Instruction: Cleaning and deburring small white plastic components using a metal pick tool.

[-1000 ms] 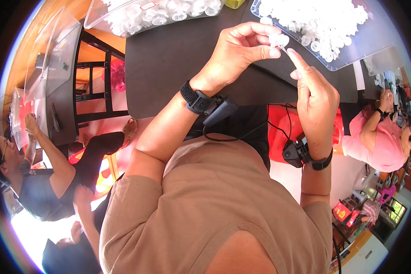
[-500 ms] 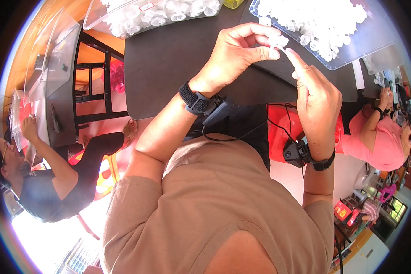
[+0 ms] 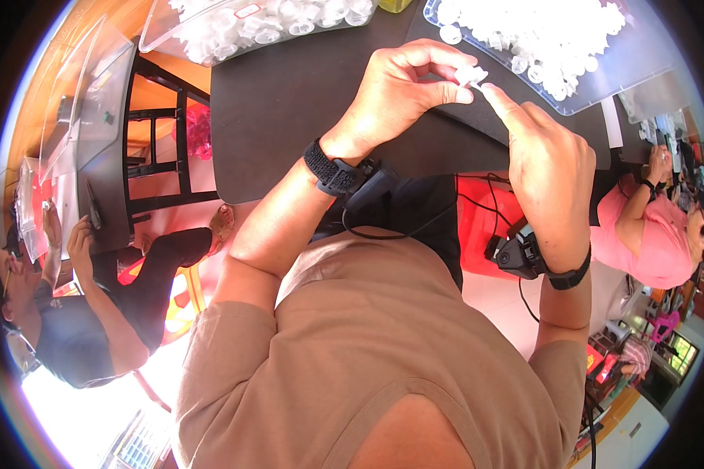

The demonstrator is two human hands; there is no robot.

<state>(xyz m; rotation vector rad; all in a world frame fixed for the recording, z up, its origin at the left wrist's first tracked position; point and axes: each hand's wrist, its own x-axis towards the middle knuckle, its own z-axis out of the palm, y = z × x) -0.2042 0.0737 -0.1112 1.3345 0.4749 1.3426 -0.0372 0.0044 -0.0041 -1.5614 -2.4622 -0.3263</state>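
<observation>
My left hand (image 3: 395,86) is above the dark table, pinching a small white plastic part (image 3: 470,76) between thumb and fingers. Overexposure blurs the part's exact shape, but a short thin stem points from it to the right. At that stem, my right hand (image 3: 554,160) reaches with a stretched index finger, its tip touching or very close. The other right fingers are bent and the thumb is hidden; nothing shows held there. Beyond my hands, a clear tray (image 3: 641,82) is heaped with white plastic pieces (image 3: 536,35).
A clear bin (image 3: 160,31) of similar white pieces stands at the far left of the black tabletop (image 3: 289,125). Cabled devices are strapped to both my wrists. One person (image 3: 78,328) sits at the left, another in pink (image 3: 641,234) at the right. A red stool (image 3: 481,234) stands below the table.
My right hand has shifted slightly right and its thumb has gone out of sight. The left hand keeps its pinch, the part a little lower. The person at the left has moved their hands apart.
</observation>
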